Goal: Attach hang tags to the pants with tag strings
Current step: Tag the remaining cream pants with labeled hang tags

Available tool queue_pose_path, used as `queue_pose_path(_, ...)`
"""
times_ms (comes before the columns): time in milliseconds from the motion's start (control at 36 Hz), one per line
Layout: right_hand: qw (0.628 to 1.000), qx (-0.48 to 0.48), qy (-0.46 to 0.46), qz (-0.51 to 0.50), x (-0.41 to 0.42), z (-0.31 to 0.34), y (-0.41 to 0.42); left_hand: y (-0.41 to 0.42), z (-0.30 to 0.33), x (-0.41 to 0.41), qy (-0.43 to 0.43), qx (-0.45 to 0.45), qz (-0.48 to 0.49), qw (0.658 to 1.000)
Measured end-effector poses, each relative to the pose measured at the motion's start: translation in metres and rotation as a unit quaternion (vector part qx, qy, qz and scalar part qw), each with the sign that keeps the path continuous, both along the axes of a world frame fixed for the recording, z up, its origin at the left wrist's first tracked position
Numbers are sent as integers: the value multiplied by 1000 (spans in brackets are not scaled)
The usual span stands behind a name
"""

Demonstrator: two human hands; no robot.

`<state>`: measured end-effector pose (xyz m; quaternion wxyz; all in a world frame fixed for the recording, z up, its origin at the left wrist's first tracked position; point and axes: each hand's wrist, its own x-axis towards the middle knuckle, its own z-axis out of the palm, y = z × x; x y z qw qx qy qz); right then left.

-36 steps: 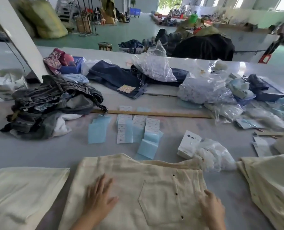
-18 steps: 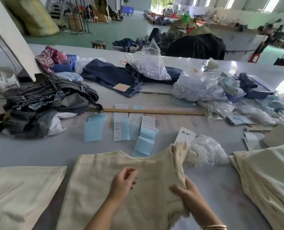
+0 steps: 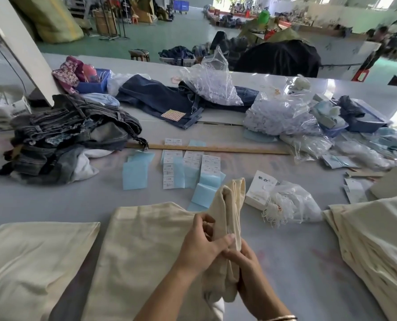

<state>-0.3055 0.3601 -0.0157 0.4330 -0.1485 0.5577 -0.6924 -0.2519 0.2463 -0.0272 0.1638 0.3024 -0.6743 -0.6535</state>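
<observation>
Cream pants [image 3: 146, 246] lie flat on the grey surface [image 3: 42, 200], their right edge lifted into an upright fold. The left hand [image 3: 200, 246] and right hand [image 3: 246, 269] both pinch that fold, fingers [image 3: 206, 220] curled round the cloth. Blue-and-white hang tags [image 3: 188, 170] lie beyond; a bag of tag strings [image 3: 290, 205] sits just right.

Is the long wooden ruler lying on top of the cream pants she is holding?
No, the wooden ruler lies farther back on the table, apart from the cream pants gripped by both hands.
</observation>
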Motion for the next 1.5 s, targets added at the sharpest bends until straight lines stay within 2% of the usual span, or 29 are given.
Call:
queue_pose_path(167,1000,17,-13,2,-10,-3,2,0,4,2,5,21,9,1000)
queue_pose_path(306,997,60,44,-26,-13,-2,-1,3,3,4,6,17,6,1000)
queue_pose_path(500,996,57,-17,-64,-13,-4,6,-17,-2,13,-41,5,13,999)
queue_pose_path(611,994,31,-80,-70,-11,-1,8,-33,-8,26,2,156,26,987)
queue_pose_path(806,982,-26,-187,-30,4,-5,6,-31,-26,43,89,307,8,948)
queue_pose_path(889,984,-42,-174,-21,6,-4,6,-27,-31,48,119,327,23,937)
queue_pose_path(1028,990,-48,-134,5,3,-8,11,-23,-39,51,113,313,34,942)
queue_pose_path(1167,994,-39,-98,8,1,-8,12,-21,-37,50,133,335,25,932)
queue_pose_path(1417,996,-24,-89,-3,-5,-15,20,-13,-43,48,142,362,10,921)
queue_pose_path(1500,995,-2,-92,-24,-10,-21,24,-7,-43,45,138,374,33,917)
